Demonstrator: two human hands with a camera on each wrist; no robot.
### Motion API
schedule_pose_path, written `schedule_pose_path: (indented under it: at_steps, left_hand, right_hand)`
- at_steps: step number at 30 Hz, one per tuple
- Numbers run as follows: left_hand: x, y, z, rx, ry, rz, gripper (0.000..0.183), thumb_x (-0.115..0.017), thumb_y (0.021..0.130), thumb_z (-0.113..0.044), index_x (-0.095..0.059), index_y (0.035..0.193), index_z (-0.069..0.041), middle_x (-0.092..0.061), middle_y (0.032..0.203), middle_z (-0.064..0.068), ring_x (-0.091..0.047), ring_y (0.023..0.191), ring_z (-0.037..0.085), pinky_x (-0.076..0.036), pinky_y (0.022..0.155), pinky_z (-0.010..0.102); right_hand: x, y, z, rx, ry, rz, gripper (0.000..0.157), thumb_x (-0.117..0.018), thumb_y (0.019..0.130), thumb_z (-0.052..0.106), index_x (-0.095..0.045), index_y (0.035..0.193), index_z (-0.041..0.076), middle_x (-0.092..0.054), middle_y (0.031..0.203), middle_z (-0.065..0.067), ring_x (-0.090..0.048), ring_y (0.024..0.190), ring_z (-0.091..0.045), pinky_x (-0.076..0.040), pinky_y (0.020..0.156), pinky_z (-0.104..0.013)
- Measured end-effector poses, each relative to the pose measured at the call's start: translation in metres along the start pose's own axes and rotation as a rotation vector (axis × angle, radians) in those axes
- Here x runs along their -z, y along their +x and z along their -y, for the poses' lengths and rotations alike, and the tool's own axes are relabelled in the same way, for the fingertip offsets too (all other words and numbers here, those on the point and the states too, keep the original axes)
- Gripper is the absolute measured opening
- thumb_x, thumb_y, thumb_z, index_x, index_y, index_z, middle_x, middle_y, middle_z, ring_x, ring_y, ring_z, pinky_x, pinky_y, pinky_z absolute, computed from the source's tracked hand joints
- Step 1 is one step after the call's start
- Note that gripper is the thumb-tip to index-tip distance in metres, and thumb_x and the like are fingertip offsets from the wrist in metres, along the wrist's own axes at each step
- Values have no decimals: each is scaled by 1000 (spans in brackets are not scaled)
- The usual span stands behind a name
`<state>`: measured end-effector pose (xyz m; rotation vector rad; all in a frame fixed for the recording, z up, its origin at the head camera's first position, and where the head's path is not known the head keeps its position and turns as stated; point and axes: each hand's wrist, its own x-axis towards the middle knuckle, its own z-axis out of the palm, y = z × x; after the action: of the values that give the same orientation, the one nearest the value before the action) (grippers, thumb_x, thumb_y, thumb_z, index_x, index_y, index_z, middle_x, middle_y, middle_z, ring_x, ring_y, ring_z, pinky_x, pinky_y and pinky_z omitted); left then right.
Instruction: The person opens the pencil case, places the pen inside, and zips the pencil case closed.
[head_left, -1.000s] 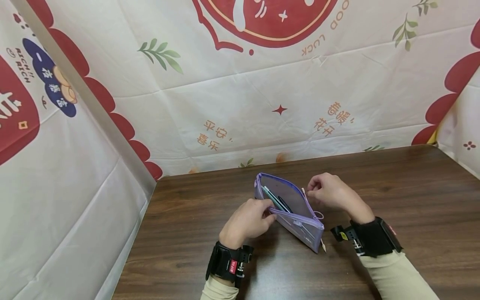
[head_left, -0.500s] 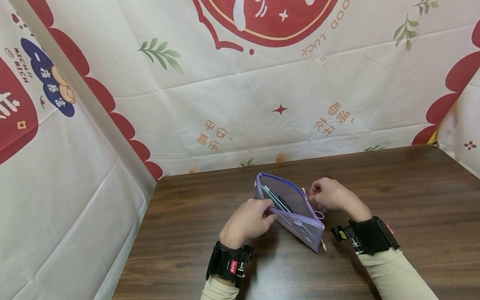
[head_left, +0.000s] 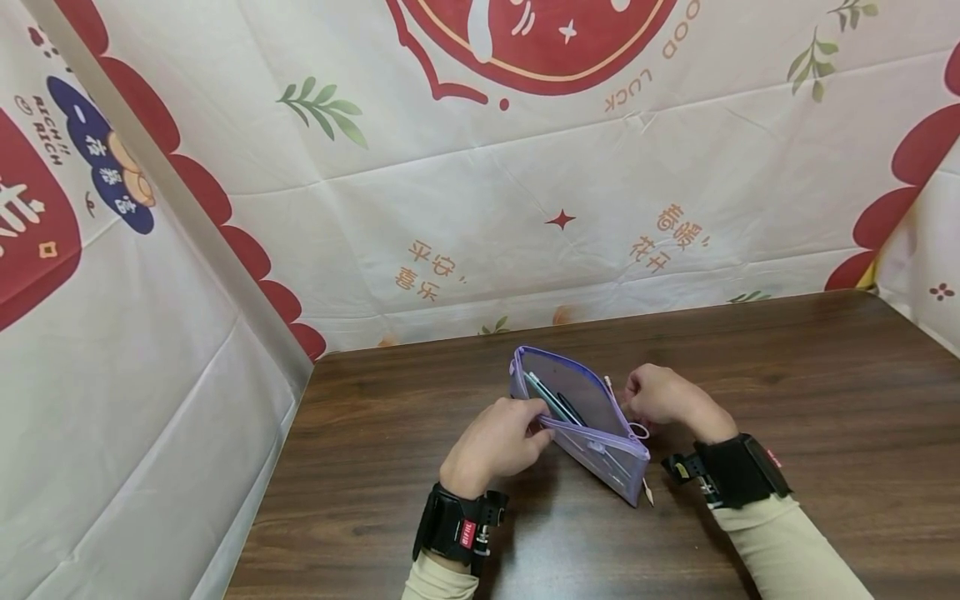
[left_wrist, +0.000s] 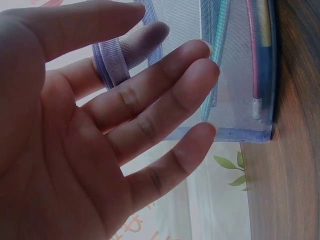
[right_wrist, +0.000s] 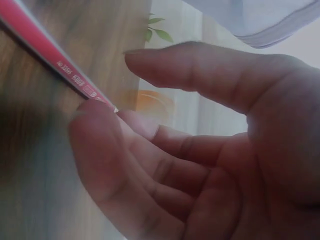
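A purple mesh pencil case [head_left: 622, 479] stands unzipped on the table, mouth upward, with a teal pen [head_left: 546, 395] and dark pens inside. My left hand [head_left: 495, 442] pinches its near rim. In the left wrist view the index finger is inside the mesh and the thumb outside. Along the case's right side leans or lies a pencil [head_left: 648, 493], its point past the corner. My right hand [head_left: 663, 396] is just right of the case, fingers bent, thumb apart. A pink pencil [right_wrist: 55, 57] ends behind its fingertip in the right wrist view; contact cannot be told.
The brown wooden table [head_left: 375, 500] ends at a white printed cloth [head_left: 480, 200] hanging behind. Another cloth-covered panel [head_left: 150, 375] stands at the left. A purple cord loop [head_left: 638, 431] hangs at the case's right end.
My right hand has moved down and slightly right along the case's far side, toward the table. The left hand and the pencil case have stayed in place.
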<state>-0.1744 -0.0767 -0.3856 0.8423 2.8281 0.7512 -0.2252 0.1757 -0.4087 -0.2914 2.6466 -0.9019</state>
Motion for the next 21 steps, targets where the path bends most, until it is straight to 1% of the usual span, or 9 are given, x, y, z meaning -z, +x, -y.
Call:
schedule_pose_path:
  at_steps: [3, 7, 12, 15, 21]
  left_hand:
    - [0, 0, 0, 0, -1, -4, 8, -61, 90, -23, -63, 87, -15, -54, 67, -7, -46, 53, 4, -37, 46, 19]
    - [-1, 0, 0, 3, -5, -8, 9, -62, 90, -23, -64, 88, -14, -55, 67, -7, -46, 53, 4, -38, 46, 19]
    - [0, -1, -1, 6, -3, -7, 9, -62, 90, -23, -64, 88, -14, -55, 67, -6, -46, 53, 4, -38, 46, 19]
    - [0, -1, -1, 8, -1, -6, 9, -62, 90, -23, -64, 88, -14, -54, 67, -6, -46, 52, 4, -37, 46, 19]
    - [0, 0, 0, 10, -5, -2, 8, -61, 90, -22, -64, 89, -15, -55, 67, -6, -46, 52, 4, -37, 46, 19]
  right_hand:
    - [-2, 1, -1, -3, -7, 1, 3, -56, 81, 0, -56, 78, 1, -56, 67, -6, -58, 54, -17, -52, 49, -31]
    - [-3, 3, -1, -3, -40, -5, 4, -55, 79, 1, -56, 75, 1, -57, 66, -6, -57, 52, -16, -51, 47, -30]
    - [-6, 4, -2, -18, -99, 10, 8, -52, 82, 4, -57, 76, 1, -59, 68, -7, -57, 52, -16, -49, 47, -29]
    - [-8, 4, -3, -32, -107, 24, 11, -50, 84, 4, -58, 78, -1, -60, 70, -9, -58, 53, -17, -50, 48, -30]
    - [-9, 4, -3, -34, -93, 32, 10, -50, 82, 1, -58, 77, -3, -61, 69, -10, -59, 52, -17, -52, 48, -32]
